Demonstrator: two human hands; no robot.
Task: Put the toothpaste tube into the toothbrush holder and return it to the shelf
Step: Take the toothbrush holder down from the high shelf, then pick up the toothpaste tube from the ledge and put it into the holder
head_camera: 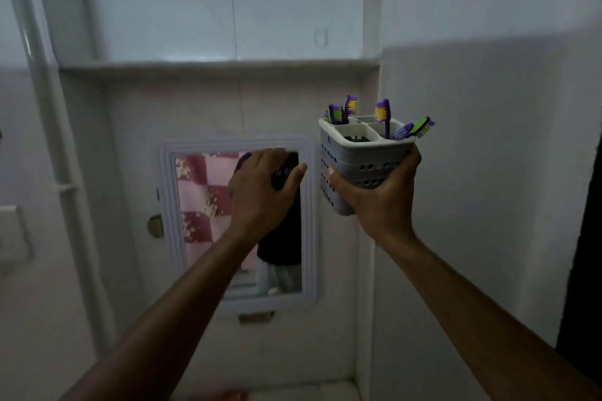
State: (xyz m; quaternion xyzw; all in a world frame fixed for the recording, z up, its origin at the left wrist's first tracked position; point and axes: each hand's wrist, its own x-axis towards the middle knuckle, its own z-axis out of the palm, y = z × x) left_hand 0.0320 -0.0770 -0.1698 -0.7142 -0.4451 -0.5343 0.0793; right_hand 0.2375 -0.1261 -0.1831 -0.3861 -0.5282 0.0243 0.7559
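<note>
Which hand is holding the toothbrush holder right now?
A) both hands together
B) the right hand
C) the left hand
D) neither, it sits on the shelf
B: the right hand grips the grey holder from below, up in the air, while the left hand is apart from it, in front of the mirror.

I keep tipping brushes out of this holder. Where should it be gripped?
Grip the toothbrush holder round its lower perforated wall, coming from below, as the right hand does. Its top is open, and toothbrushes stick out there.
</note>
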